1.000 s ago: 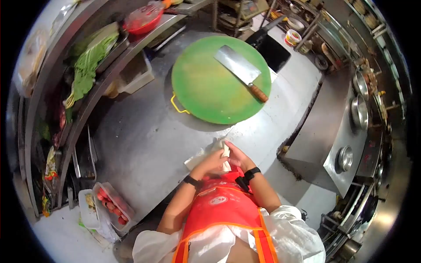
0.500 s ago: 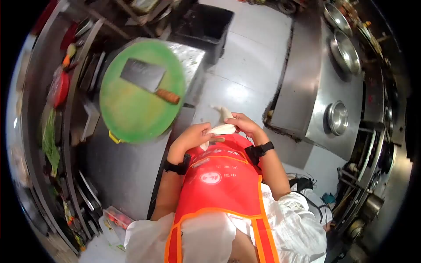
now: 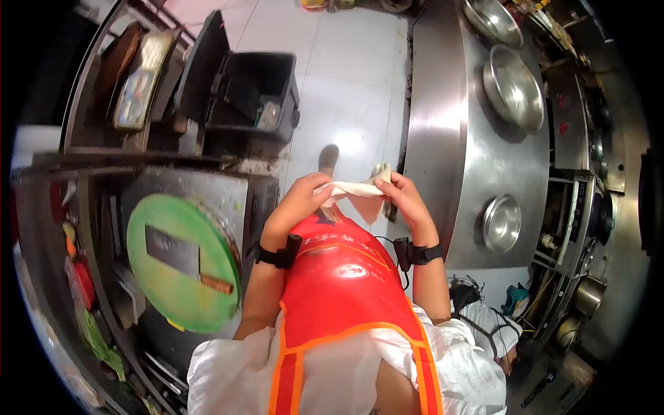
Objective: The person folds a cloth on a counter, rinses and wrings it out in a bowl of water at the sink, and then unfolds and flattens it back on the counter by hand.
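Observation:
A white cloth (image 3: 354, 189) is stretched between my two hands in front of the red apron (image 3: 346, 277). My left hand (image 3: 301, 198) is closed on its left end, and my right hand (image 3: 407, 198) pinches its right end, where a loose bunched part sticks up. Below the middle, part of the cloth hangs down. To the left, a round green cutting board (image 3: 176, 304) lies on the metal worktable, with a cleaver (image 3: 173, 250) resting on it, its wooden handle toward me.
An open black bin (image 3: 257, 97) stands on the tiled floor ahead. On the right, a steel counter (image 3: 443, 138) carries metal bowls (image 3: 515, 86). Shelves with a red basket (image 3: 83, 283) and leafy greens (image 3: 102, 349) run along the left. A shoe tip (image 3: 328, 158) shows beyond the cloth.
The view has turned right, away from the worktable; board and cleaver now sit lower left. My hands have moved apart, drawing the cloth out between them, and the open bin has come into full view.

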A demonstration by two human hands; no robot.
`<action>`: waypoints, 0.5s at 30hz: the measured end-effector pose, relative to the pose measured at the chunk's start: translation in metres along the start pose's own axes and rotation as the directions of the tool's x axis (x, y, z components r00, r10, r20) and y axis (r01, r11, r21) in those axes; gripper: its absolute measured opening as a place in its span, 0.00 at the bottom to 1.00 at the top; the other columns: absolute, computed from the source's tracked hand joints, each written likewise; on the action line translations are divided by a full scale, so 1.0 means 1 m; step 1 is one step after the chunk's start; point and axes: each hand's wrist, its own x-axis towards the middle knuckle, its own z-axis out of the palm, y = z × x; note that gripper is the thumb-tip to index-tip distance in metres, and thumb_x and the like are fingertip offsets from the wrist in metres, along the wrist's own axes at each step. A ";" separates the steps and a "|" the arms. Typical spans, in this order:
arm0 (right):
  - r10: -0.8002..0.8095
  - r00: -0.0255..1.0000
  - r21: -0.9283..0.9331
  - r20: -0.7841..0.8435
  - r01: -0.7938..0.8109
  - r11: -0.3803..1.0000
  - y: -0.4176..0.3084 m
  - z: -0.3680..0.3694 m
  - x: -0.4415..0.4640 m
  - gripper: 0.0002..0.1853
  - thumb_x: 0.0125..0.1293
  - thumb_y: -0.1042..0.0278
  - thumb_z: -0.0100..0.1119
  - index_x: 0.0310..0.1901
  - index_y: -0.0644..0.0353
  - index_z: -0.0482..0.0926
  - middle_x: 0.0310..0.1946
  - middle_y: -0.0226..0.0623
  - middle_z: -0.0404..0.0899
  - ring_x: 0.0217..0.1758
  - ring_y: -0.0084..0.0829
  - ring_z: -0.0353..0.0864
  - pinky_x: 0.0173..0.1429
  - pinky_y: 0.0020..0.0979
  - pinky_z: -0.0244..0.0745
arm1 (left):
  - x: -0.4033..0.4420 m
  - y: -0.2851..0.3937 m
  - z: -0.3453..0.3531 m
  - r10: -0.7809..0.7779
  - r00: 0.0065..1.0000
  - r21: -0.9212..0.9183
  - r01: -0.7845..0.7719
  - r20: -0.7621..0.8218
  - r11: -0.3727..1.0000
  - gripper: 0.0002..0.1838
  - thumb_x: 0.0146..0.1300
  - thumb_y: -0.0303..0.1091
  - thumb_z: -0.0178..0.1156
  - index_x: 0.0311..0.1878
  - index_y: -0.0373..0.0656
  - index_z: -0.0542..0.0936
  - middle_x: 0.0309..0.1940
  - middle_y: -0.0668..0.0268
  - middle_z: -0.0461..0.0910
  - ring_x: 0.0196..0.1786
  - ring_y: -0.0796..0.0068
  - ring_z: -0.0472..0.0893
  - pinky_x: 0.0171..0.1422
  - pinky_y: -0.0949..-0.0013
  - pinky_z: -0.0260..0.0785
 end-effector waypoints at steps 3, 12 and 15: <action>-0.007 0.999 -0.018 -0.047 0.007 1.000 -0.045 -0.018 0.061 0.12 0.58 0.60 0.58 0.35 0.61 0.77 0.25 0.24 0.74 0.27 0.15 0.67 0.33 0.19 0.63 | 0.082 0.011 -0.035 0.097 0.995 -0.031 -0.098 -0.028 0.995 0.10 0.59 0.32 0.52 0.38 0.35 0.74 0.30 0.55 0.75 0.34 0.65 0.76 0.40 0.70 0.66; -0.220 0.961 -0.182 -0.165 0.189 0.965 -0.175 -0.084 0.190 0.11 0.57 0.66 0.58 0.34 0.67 0.75 0.23 0.28 0.73 0.27 0.17 0.68 0.32 0.22 0.66 | 0.313 0.082 -0.100 0.056 0.964 0.087 -0.081 0.260 0.993 0.10 0.59 0.31 0.48 0.40 0.37 0.73 0.23 0.57 0.73 0.27 0.74 0.70 0.34 0.69 0.64; -0.221 0.971 -0.126 -0.092 0.209 0.970 -0.223 -0.118 0.230 0.07 0.53 0.72 0.62 0.30 0.63 0.74 0.23 0.21 0.69 0.28 0.11 0.64 0.31 0.18 0.61 | 0.388 0.092 -0.112 -0.044 0.927 0.138 -0.008 0.371 0.990 0.17 0.56 0.31 0.50 0.50 0.42 0.71 0.32 0.55 0.77 0.35 0.62 0.76 0.43 0.67 0.67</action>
